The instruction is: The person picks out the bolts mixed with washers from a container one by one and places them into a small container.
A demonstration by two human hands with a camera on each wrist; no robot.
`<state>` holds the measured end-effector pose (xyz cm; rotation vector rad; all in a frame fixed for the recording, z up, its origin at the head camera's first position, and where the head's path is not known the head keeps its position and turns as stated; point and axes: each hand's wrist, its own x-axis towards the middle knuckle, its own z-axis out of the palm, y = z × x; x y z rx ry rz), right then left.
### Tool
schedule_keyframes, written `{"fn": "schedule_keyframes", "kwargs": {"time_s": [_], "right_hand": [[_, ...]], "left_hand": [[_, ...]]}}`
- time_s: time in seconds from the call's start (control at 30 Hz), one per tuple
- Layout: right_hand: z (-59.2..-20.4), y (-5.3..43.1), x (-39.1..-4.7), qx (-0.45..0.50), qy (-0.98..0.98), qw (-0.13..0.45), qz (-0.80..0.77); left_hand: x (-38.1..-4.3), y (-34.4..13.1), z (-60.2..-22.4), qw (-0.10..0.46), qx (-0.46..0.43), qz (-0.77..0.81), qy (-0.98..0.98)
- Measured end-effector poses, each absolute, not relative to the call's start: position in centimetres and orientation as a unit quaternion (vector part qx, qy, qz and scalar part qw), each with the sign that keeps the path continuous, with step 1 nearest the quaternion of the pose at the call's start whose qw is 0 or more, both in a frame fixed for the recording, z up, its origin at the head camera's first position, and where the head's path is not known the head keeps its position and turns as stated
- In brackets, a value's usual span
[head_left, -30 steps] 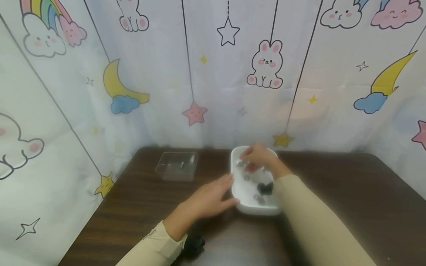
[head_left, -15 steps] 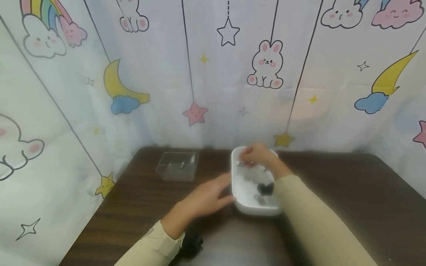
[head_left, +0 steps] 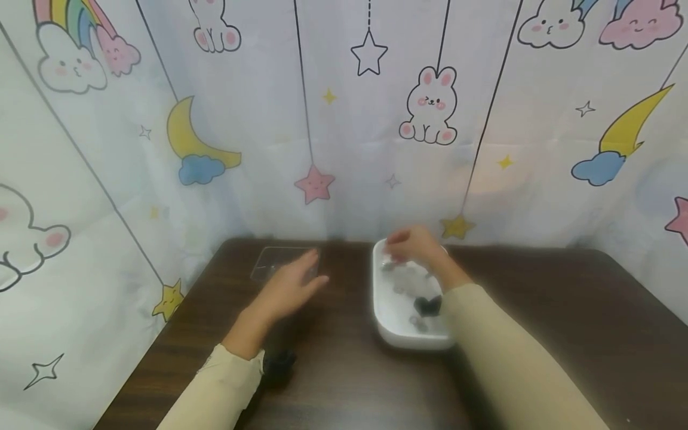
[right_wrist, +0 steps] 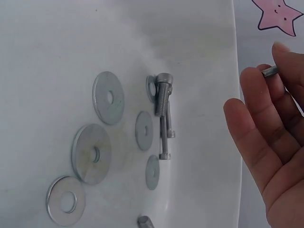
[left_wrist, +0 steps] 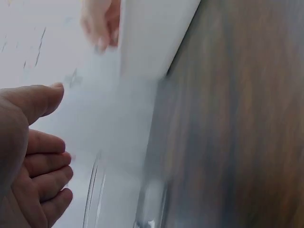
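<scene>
My right hand (head_left: 416, 245) is over the far end of the white tray (head_left: 411, 343). In the right wrist view, its thumb and fingers pinch a small threaded bolt (right_wrist: 270, 71), most of which they hide. Below it in the tray lie several flat washers (right_wrist: 108, 98) and a cluster of socket-head bolts (right_wrist: 163, 97). My left hand (head_left: 287, 289) is held out with nothing in its fingers, overlapping the clear plastic box (head_left: 263, 264) in the head view. The left wrist view shows that hand's fingers (left_wrist: 50, 166) loosely bent and the thumb apart from them.
A black object (head_left: 427, 306) lies in the tray near my right sleeve. The dark wooden table (head_left: 344, 382) reaches back to a white curtain (head_left: 355, 131) printed with cartoon figures. The box stands left of the tray.
My left hand has left the tray's side and moved left to the clear box. The right hand has risen slightly from the tray's far end.
</scene>
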<state>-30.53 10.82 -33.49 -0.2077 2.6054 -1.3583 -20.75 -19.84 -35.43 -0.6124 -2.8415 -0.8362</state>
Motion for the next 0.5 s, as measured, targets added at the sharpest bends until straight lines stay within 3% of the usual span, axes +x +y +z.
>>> {"fn": "schedule_keyframes", "kwargs": {"time_s": [0.17,0.5], "right_hand": [[-32.8,10.4,-30.1,-0.094,0.890,0.092,-0.437],[-30.6,7.1,-29.1,-0.138,0.905,0.043,-0.400]], "left_hand": [[-21.9,-23.6,-35.2,0.071,-0.149,-0.297,-0.940],[-22.8,-28.9,-36.1,0.046,-0.091,-0.301,-0.948]]}}
